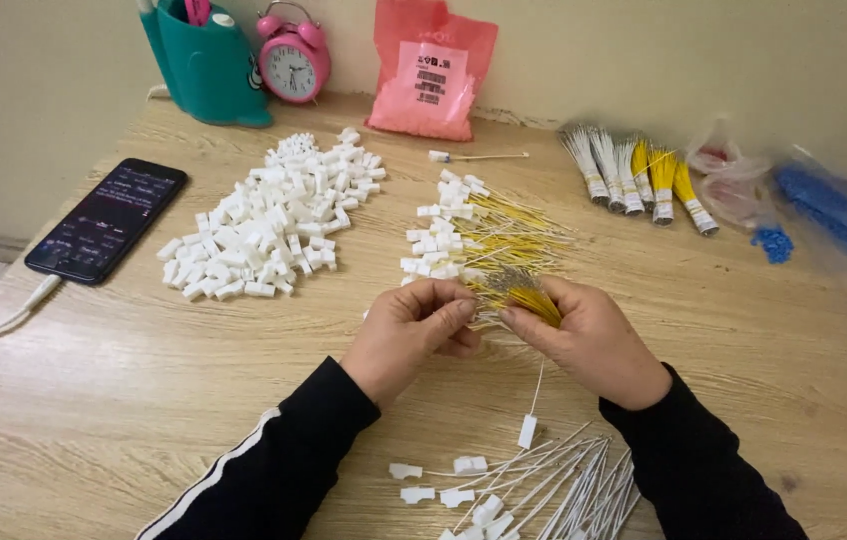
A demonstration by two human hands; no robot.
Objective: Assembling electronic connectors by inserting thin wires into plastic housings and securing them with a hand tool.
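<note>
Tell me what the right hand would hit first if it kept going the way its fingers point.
The right hand points up and left, toward the left hand. It would likely meet the left hand's fingertips first, since both already pinch the same bundle of yellow wires; depth is hard to judge.

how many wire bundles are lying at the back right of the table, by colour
White wire bundles: 3
Yellow wire bundles: 3
Total: 6, fanned side by side and banded at the near end. They lie apart from both hands, which hold a separate yellow wire bunch.
</note>
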